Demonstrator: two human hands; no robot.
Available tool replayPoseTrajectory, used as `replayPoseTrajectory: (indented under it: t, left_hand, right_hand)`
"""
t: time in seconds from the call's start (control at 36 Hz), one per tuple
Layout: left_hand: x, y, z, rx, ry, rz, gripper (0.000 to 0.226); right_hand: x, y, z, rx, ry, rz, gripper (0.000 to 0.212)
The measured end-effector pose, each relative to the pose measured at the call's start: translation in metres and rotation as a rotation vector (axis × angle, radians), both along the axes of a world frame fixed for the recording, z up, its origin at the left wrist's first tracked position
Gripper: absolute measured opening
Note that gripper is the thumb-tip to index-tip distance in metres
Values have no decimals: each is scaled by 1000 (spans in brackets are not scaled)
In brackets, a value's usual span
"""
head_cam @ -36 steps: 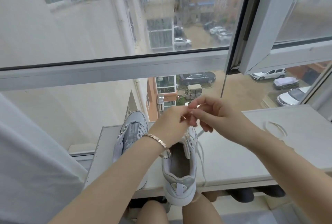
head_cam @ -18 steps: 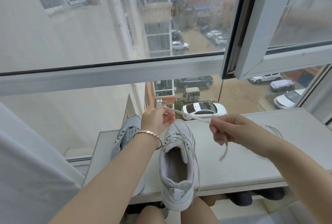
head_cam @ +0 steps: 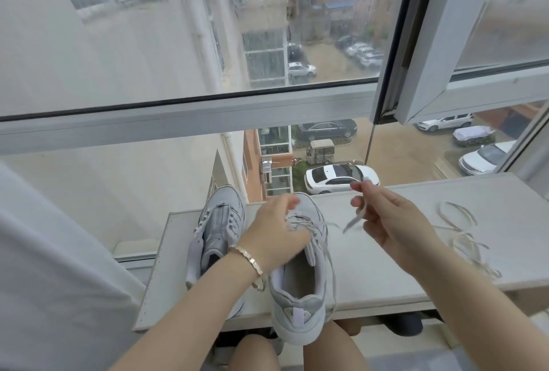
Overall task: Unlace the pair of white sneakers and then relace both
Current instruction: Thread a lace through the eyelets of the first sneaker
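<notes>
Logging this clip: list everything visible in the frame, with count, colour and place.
left sneaker: 1, white-grey, left end of shelf, no lace visible
near sneaker: 1, white-grey, beside it, heel over the shelf's front edge
threaded lace: 1, white, in the near sneaker, free end raised to the right
loose lace: 1, white, lying on the shelf at right
shelf: 1, white, below the window
window frame: 1, white, behind the shelf
cars: several, white and dark, in the yard outside
bracelet: 1, gold, left wrist
left hand: over the near sneaker's lacing, blurred
right hand: pinches the threaded lace's free end
</notes>
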State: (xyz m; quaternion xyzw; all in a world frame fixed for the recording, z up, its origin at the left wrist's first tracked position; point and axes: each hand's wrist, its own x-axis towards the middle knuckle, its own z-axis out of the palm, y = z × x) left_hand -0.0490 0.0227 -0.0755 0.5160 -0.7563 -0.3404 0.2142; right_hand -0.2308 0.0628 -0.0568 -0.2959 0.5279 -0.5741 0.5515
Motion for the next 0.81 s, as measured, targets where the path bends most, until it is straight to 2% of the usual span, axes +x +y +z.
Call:
replayPoseTrajectory:
  t: [0.08,0.14,0.22,0.31,0.42,0.69,0.81]
  left_hand:
    - [0,9,-6,-205,-353,-145,60]
    - [0,12,-12,-299,-428,-108,52]
    - [1,17,-19,-352,-334,2,34]
    - [4,23,-24,-367,-196,49,31]
    - [7,31,-33,-387,-92,103,32]
    - [4,38,-46,-498,0,170,30]
    - [4,39,-44,-515,-2,176,27]
  right_hand:
    - [12,-1,-9,-25,-7,-49,18]
    - [20,-1,-13,-58,-9,-78,14]
    - [28,-1,-18,-93,14,-130,16]
    - [33,0,-22,-88,-17,-143,22]
    - [34,1,-27,-39,-86,-129,14]
    - [25,6,-30,45,-164,-99,25]
    - [24,8,-33,66,-60,-36,16]
